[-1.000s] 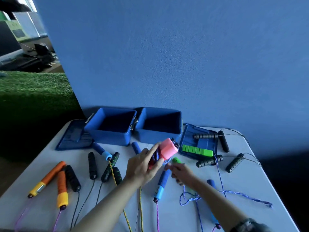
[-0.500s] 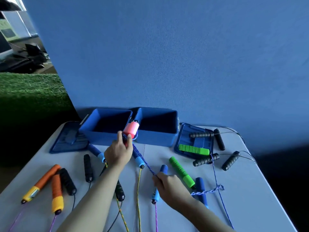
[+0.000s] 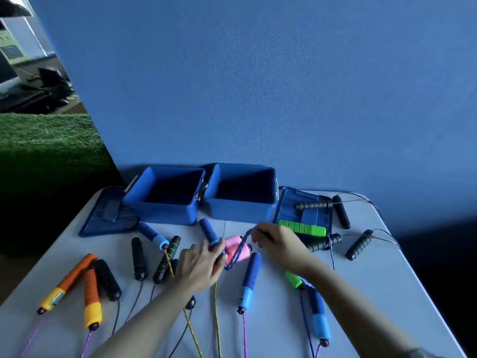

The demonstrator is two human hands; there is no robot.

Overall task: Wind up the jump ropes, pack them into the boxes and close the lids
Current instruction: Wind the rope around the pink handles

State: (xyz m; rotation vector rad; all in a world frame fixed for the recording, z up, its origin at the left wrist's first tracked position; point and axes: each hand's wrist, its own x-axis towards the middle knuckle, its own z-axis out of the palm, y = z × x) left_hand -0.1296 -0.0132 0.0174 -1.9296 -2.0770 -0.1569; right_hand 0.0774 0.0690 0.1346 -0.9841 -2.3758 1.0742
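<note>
A pale table [image 3: 374, 293] stands against a blue wall [image 3: 258, 86]. Left of the wall lies green artificial turf [image 3: 46, 135], with dark equipment [image 3: 49, 86] beyond it in brighter light.

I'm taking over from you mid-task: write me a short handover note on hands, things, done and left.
Left hand grips the pink handle; right hand pinches its blue rope, mid-winding.
Both blue boxes stand open, and look empty. Lids lie flat either side.
Done: nothing packed.
Left: finish winding, wind the other ropes on the table, pack, close lids.
</note>
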